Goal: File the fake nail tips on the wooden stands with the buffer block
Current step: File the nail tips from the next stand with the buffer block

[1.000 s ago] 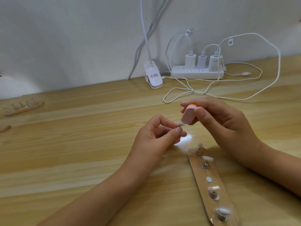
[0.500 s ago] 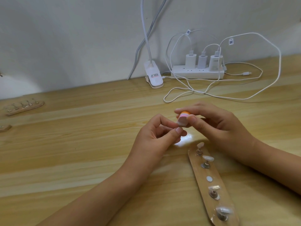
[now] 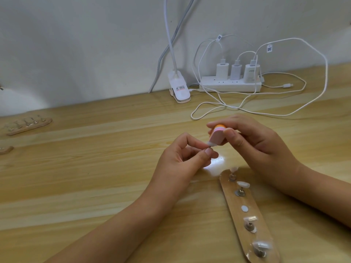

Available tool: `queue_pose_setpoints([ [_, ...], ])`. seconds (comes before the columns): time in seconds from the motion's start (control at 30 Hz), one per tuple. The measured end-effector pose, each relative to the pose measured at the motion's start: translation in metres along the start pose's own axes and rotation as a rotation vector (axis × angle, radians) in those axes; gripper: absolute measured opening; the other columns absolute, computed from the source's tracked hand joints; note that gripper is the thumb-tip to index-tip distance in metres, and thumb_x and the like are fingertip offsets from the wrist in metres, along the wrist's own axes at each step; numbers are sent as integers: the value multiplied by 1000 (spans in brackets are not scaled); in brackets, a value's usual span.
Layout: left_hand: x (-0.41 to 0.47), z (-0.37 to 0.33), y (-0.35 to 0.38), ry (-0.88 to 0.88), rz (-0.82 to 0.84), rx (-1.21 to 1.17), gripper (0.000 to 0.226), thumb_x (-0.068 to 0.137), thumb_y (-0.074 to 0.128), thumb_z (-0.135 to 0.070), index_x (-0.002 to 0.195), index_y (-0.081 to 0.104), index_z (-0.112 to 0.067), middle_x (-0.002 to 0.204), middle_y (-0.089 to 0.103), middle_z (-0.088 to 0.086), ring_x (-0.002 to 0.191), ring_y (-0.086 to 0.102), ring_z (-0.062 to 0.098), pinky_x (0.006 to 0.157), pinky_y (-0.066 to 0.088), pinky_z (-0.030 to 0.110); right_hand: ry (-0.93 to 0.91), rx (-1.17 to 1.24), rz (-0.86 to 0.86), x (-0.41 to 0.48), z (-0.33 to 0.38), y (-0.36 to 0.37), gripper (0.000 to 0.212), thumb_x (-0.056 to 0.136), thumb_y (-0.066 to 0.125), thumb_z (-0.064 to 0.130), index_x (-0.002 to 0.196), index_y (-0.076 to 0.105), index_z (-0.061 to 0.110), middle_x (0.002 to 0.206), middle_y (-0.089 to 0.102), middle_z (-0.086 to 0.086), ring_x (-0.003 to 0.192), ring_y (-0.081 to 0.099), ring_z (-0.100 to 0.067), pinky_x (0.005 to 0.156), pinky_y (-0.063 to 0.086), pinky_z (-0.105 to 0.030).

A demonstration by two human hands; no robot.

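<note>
My left hand (image 3: 182, 160) pinches a small clear fake nail tip (image 3: 210, 143) between thumb and forefinger above the table. My right hand (image 3: 254, 141) grips a pink and orange buffer block (image 3: 274, 136), and its pink face touches the tip. Below my right hand lies a wooden stand (image 3: 245, 209) with several nail tips on metal pegs and one bare white pad in the middle.
A second wooden stand (image 3: 28, 125) with pegs lies at the far left, and the end of another (image 3: 5, 149) pokes in below it. At the back stand a white clip lamp (image 3: 46, 87), a power strip (image 3: 230, 85) with chargers and loose white cables (image 3: 284, 112).
The buffer block dipped down and then rose again against the tip in my left hand. My left hand has hardly moved.
</note>
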State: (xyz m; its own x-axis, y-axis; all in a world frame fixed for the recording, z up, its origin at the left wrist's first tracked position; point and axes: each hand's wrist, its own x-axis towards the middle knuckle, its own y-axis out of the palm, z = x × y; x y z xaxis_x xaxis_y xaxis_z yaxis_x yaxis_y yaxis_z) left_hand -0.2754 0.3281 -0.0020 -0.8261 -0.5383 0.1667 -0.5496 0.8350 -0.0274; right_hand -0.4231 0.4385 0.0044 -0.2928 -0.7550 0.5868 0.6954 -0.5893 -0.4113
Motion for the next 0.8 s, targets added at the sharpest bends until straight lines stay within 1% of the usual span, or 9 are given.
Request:
queue_pose_setpoints([
  [0.1,0,1,0,1,3,-10,13,91,67,-15,82,64,-24,88,76,4,96,70,26,85,56,27,16,10,13,0,0,0,27,96,48,25,114,66,18,109,66,6,104,64,-10,86,49,-18],
  [0.17,0,1,-1,3,6,-12,14,91,66,-14,82,64,-24,88,76,4,97,70,27,85,56,26,16,-3,20,0,-1,0,27,97,48,23,115,66,16,109,66,4,105,64,-10,86,48,-16],
  [0.23,0,1,-1,7,13,-19,12,90,67,-16,82,64,-24,89,76,6,97,70,26,86,56,27,55,28,40,1,0,0,25,96,48,23,113,67,19,107,67,3,103,65,-9,85,49,-16],
  [0.33,0,1,0,5,5,-17,8,85,68,-23,80,64,-28,88,76,5,97,70,26,85,56,26,23,15,7,0,0,0,26,97,48,25,114,66,19,108,67,3,104,65,-14,88,51,-22],
  [0.4,0,2,0,-1,3,-16,7,84,68,-25,79,64,-28,87,76,4,97,70,26,86,56,28,30,25,13,0,0,-1,25,97,48,25,114,66,20,109,67,3,105,65,-15,88,52,-26],
  [0.53,1,2,0,-1,-2,-13,10,84,68,-25,77,63,-31,87,76,3,97,70,26,86,56,27,-1,11,-9,-1,-1,-1,24,99,49,22,115,66,19,110,66,6,106,64,-16,88,52,-28],
  [0.63,0,2,0,-1,-5,-18,10,84,68,-24,78,64,-30,86,76,2,95,70,25,83,56,24,25,39,-10,0,1,-1,24,96,51,26,114,67,22,111,67,9,106,65,-15,86,54,-32],
  [0.7,1,1,0,-8,-13,-20,14,86,69,-21,77,64,-30,84,76,2,94,71,25,82,56,24,12,43,-19,0,1,-1,24,96,52,24,114,67,21,113,67,8,106,65,-15,86,54,-32],
  [0.8,1,1,1,-16,-24,-20,20,91,67,-14,77,63,-28,84,76,2,92,71,24,81,57,24,18,50,-18,-1,1,-1,25,96,53,28,114,67,20,113,67,4,107,65,-17,86,55,-36],
])
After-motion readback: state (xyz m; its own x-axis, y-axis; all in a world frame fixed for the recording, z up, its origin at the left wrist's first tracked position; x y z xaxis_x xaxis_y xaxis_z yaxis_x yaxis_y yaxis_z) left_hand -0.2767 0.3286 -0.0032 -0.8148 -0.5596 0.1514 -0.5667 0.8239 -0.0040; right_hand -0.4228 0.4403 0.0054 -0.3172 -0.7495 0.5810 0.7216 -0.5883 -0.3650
